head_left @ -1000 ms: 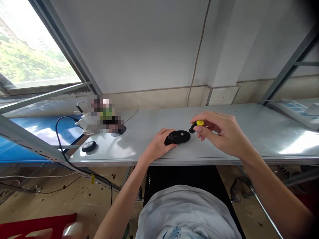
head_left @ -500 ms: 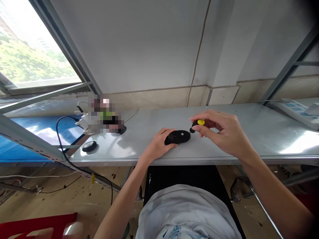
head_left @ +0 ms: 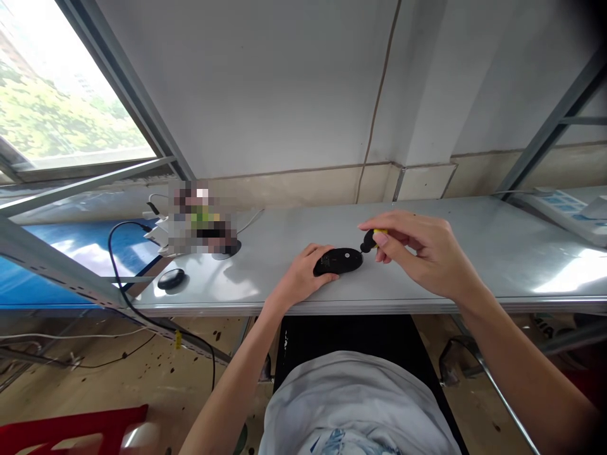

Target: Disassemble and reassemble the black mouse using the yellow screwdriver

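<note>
A black computer mouse (head_left: 342,261) lies underside up on the grey table, a small white round mark near its right end. Wrapped round its left end are the fingers and thumb of my left hand (head_left: 303,275). My right hand (head_left: 422,253) pinches a stubby black and yellow screwdriver (head_left: 370,241) between thumb and fingers. Its tip points down and left at the right end of the mouse; whether it sits in a screw is too small to tell. Most of the yellow handle end is hidden by my fingers.
A black rounded piece (head_left: 171,279), like a mouse cover, lies on the table (head_left: 284,227) at the left. Behind it are a blurred-out object (head_left: 203,221) and a black cable (head_left: 111,253). A white power strip (head_left: 564,212) stands at the far right. Metal shelf posts flank the table.
My right fingers have rolled the screwdriver's handle, so less of its yellow end shows now. The left hand and the mouse have stayed in place.
</note>
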Demonstrator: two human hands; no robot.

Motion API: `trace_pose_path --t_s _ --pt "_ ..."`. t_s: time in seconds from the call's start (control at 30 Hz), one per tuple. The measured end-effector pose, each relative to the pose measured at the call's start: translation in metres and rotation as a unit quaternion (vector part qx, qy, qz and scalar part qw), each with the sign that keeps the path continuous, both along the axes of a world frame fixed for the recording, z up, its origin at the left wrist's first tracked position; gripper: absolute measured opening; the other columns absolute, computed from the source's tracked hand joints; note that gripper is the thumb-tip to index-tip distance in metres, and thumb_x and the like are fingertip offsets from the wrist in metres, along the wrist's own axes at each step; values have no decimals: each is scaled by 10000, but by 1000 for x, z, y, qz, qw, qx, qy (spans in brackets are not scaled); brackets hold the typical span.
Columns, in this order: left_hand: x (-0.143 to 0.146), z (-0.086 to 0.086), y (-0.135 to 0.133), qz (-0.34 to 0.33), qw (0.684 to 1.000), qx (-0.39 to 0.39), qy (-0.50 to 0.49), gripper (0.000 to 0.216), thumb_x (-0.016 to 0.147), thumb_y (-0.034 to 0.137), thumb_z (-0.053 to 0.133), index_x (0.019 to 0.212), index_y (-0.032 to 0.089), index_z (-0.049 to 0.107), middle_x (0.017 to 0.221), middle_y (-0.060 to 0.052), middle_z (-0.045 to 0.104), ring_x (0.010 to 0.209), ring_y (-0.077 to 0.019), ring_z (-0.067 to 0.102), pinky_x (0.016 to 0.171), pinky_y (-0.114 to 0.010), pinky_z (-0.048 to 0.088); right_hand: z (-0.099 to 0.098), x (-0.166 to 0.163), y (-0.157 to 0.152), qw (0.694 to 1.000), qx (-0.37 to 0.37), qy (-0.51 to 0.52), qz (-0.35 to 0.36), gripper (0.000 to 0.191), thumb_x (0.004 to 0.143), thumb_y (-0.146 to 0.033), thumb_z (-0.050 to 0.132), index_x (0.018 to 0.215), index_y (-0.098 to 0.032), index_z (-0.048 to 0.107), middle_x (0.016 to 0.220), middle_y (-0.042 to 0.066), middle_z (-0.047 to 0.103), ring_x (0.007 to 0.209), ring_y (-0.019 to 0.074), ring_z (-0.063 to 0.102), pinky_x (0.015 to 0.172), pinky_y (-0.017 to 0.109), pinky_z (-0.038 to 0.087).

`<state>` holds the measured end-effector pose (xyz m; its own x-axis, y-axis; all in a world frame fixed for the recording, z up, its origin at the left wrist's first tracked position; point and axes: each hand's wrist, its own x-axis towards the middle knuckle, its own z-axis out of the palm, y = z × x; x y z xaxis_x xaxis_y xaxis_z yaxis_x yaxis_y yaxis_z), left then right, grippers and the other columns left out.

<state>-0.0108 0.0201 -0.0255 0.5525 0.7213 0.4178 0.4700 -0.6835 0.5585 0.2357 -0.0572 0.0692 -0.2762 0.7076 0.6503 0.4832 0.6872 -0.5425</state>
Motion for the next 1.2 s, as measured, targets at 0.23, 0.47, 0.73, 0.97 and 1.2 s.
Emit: trace_pose_path --t_s 0.23,0.47,0.73,0.97,1.2 --pt "0 0 0 -4 1000 -1 2 513 916 298 740 1396 279 559 1292 -72 590 1214 -251 582 1094 -407 461 -2 -1 2 1000 -6 9 -13 180 1002 -339 633 1130 -291 750 1006 23 742 651 134 649 635 323 589" --pt "-1 -2 0 -1 1000 -7 0 538 916 309 748 1415 294 547 1299 -57 582 1197 -236 583 1076 -385 462 -3 -1 3 1000 -3 16 9 163 995 -318 649 1114 -322 760 1046 11 718 645 116 620 636 319 579" --pt "-1 0 -1 0 1000 -8 4 523 920 320 740 1405 274 550 1314 -68 581 1221 -246 577 1094 -394 456 -3 -1 0 1000 1 7 10 251 1020 -261 578 1212 -321 729 1071 21 730 711 133 678 652 299 613" --pt "-1 -1 0 0 1000 -3 0 522 916 317 741 1403 290 557 1299 -66 584 1210 -251 584 1096 -408 462 -2 -1 1 1000 -7 15 -21 199 1001 -325 626 1160 -311 745 956 14 727 667 141 670 629 309 589" --pt "-1 -1 -1 0 1000 -8 2 531 920 323 738 1414 288 546 1312 -66 579 1218 -249 579 1094 -400 460 -3 -1 4 1000 -6 21 -10 236 987 -336 653 1206 -352 740 1042 19 709 681 134 628 636 321 566"
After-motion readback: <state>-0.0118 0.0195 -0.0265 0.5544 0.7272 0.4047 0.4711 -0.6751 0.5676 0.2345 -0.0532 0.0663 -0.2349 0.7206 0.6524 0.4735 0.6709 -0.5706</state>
